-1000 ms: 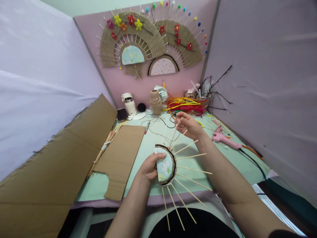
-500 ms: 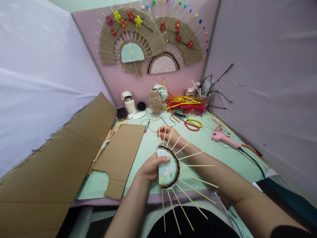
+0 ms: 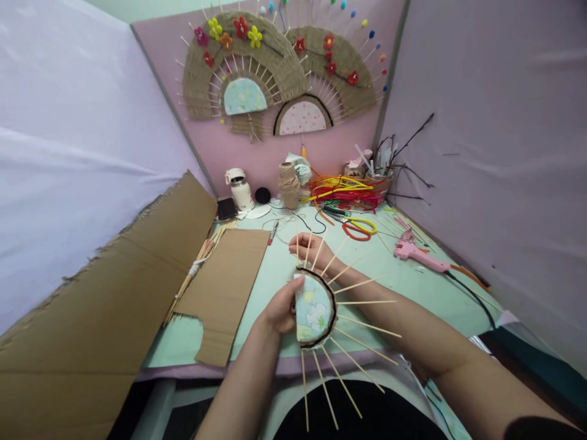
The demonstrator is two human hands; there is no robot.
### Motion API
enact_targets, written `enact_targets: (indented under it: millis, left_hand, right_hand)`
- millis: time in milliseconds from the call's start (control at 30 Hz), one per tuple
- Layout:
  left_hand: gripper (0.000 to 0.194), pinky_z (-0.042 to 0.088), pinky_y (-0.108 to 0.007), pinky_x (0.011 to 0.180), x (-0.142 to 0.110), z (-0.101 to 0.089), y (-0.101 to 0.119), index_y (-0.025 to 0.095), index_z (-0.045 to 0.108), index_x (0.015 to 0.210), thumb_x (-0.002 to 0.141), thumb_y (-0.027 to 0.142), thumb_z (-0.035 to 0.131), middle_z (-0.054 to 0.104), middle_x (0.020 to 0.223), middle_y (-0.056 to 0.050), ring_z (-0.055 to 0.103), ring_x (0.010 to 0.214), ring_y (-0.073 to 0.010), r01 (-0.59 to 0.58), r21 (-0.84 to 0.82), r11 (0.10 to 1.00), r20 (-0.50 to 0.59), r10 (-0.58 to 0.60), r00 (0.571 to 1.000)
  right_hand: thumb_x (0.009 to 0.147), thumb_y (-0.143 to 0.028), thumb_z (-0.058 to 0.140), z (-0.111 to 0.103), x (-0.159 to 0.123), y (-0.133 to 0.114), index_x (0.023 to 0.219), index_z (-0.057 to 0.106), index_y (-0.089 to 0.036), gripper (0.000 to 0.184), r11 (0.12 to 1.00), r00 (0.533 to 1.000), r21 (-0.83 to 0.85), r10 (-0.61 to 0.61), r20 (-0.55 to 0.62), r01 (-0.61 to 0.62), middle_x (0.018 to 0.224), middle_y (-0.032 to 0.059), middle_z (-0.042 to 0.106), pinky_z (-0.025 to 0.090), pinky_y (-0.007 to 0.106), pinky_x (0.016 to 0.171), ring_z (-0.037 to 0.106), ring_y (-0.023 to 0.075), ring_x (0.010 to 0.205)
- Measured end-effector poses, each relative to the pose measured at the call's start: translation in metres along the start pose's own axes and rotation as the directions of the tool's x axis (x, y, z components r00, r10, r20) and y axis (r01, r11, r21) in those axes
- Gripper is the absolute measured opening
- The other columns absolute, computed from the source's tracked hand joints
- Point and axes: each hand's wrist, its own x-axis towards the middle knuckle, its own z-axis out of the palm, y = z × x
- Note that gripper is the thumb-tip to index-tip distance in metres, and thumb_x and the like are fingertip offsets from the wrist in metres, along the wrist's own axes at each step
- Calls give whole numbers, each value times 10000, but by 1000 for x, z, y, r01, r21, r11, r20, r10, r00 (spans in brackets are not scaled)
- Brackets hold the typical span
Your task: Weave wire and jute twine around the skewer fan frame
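Observation:
My left hand grips a half-round fan base by its straight edge, thumb on the front. The base is covered in pale blue floral cloth and has a black cord along its curve. Thin wooden sticks fan out from the curved edge, mostly to the right and downward. Behind the upper sticks, my right hand is closed with its fingertips pinched together. A thin beige twine on the table runs to those fingertips. The back of the base is hidden from me.
Cut cardboard lies at left beside a taller cardboard sheet. Toward the back stand a twine cone, a white bottle and colourful pipe cleaners. Scissors and a pink glue gun lie at right. Finished fans hang behind.
My left thumb has slid up toward the top corner of the base, which has shifted slightly right. My right hand stays pinched in nearly the same place.

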Motion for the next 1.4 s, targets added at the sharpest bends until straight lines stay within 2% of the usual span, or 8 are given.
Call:
enact_targets:
  millis: [133,300,600,800,933,1033,1200,1400]
  left_hand:
    - [328,496,-340,723,3,2,-1,121,640,866,726,418,650,689,705,-68,667,740,-234,-22,-90,996,-2,21,1000]
    - [299,488,-305,722,4,4,-3,126,631,921,763,380,639,677,709,-56,661,709,-198,-32,-92,995,13,33,999]
    - [347,482,-262,739,2,4,-2,170,598,1028,761,384,654,660,842,-35,631,733,-142,-104,-58,993,50,107,993]
    - [321,462,-218,674,0,5,-1,211,554,1052,761,296,661,618,810,2,598,670,-101,-151,-44,988,75,154,985]
    - [303,451,-208,636,-1,5,0,216,531,1039,771,294,649,608,799,4,588,645,-97,-143,-13,990,95,144,985]
    - [275,458,-227,652,-1,4,1,218,520,1031,792,307,624,608,811,-5,602,677,-115,-140,7,990,119,138,983]
    - [251,464,-247,665,0,3,1,218,511,1015,801,306,608,608,824,-17,614,719,-139,-139,17,990,142,136,981]
    - [231,448,-209,636,0,2,0,200,533,1004,799,269,613,599,784,-6,589,661,-102,-129,33,991,130,124,984]
  right_hand:
    - [611,-298,717,-1,-1,-3,718,606,-164,203,1000,1000,-4,-28,-1,28,604,-39,555,323,211,506,439,82,540]
    - [637,-298,699,-5,-1,-9,721,599,-170,183,999,999,-15,-37,2,37,589,-44,534,292,218,484,407,80,520]
    - [625,-342,715,-14,5,-8,766,602,-169,251,996,995,13,-86,-40,87,612,-45,534,336,212,511,415,71,530]
    - [584,-347,760,-22,5,-22,789,588,-173,319,981,999,190,25,24,-29,577,-74,484,278,192,448,361,41,456]
    - [607,-316,760,-42,7,-37,849,574,-180,335,952,974,243,146,174,-186,517,-112,371,143,175,385,210,20,395]
    - [629,-313,753,-61,9,-46,871,577,-183,326,940,966,259,175,189,-221,546,-98,400,104,168,383,210,23,408]
    - [628,-339,763,-79,8,-54,915,595,-202,360,939,978,314,84,189,-141,609,-72,461,153,171,402,226,26,431]
    - [574,-352,787,-76,6,-56,898,600,-215,399,951,982,306,-12,190,-48,602,-67,462,224,195,430,282,41,446]
